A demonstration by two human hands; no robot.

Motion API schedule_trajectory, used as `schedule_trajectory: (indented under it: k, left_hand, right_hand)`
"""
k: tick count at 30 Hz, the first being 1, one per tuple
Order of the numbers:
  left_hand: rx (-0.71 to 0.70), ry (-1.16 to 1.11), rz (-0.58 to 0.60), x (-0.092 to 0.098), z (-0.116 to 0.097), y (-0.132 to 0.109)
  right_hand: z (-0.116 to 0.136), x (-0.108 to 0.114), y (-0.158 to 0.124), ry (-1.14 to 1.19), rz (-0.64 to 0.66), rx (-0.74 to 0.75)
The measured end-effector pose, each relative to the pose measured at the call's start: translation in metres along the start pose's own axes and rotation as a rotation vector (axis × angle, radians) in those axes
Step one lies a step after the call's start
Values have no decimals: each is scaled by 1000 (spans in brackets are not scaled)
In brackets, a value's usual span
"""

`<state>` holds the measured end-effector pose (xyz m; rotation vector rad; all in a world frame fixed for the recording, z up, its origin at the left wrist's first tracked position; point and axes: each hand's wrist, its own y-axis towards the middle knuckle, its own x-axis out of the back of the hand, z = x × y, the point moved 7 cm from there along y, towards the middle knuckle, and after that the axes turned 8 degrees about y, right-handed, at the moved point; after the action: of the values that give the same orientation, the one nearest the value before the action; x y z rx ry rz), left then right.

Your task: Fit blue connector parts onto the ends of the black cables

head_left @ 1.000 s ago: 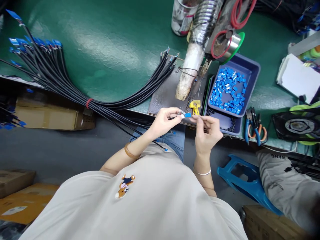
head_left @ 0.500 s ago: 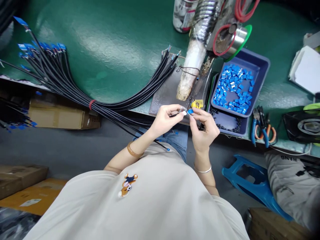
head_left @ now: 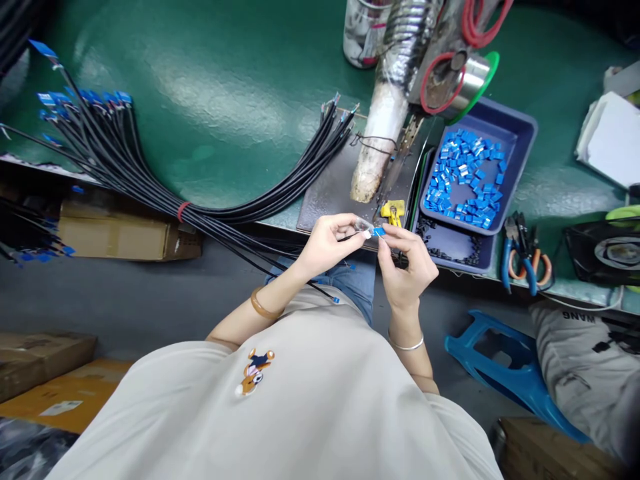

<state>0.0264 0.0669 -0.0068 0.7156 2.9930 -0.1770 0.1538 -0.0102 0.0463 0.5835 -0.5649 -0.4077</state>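
Observation:
My left hand [head_left: 327, 243] pinches the end of a thin black cable [head_left: 280, 270] just in front of the bench edge. My right hand [head_left: 407, 263] faces it, fingertips pinched on a small blue connector [head_left: 379, 231] at that cable's tip. The two hands almost touch. A bundle of black cables [head_left: 210, 207], tied with a red band, lies on the green bench top to the left; some of its ends carry blue connectors. A blue tray [head_left: 520, 143] holding several loose blue connectors sits to the right of my hands.
A dark plate [head_left: 333, 183] lies on the bench behind my hands, with a wrapped tool [head_left: 383, 130] and a yellow clip [head_left: 391, 210]. Cutters and pliers [head_left: 523, 253] rest at right. A blue stool [head_left: 500, 367] and another person's leg [head_left: 585, 373] are lower right. Cardboard boxes [head_left: 120, 233] sit under the bench.
My hands have stayed close together at the cable tip; the right fingers shifted slightly on the blue connector. The camera view drifted a little.

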Motion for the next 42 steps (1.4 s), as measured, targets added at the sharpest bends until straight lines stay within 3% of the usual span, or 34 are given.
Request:
schedule_trajectory:
  k: [6,8,11,13,18,25,29,33,42]
  left_hand:
    - [-87,-95,-68,7,-4,-4]
    - [-106,-75,-58,6,-5,-6]
    - [-117,-37,-65,5,-6,-9]
    - [-123,-14,-79,4,-7,-10]
    - [-166,32,-74,4,-10,-11]
    - [-235,204,-104,5,-13,-16]
    - [-251,285,-147,6,-12,-17]
    - [-238,294,-173,5,-8,-15]
    - [-235,241,-228,5,-8,-8]
  right_hand:
    - [-17,-3,-2,178,57,-341]
    - [-18,2,-3,215,-2,-399]
    - [-11,17,-5,210,-171,-347]
    - [-5,23,-6,222,-217,-300]
    - [-6,14,-10,220,-92,-352]
    - [5,-4,-9,63,82,-94]
    - [-9,-1,-12,114,-52,-215]
    - [-22,-7,-14,230,-62,-401]
    - [-15,-10,-4,197,-56,-297]
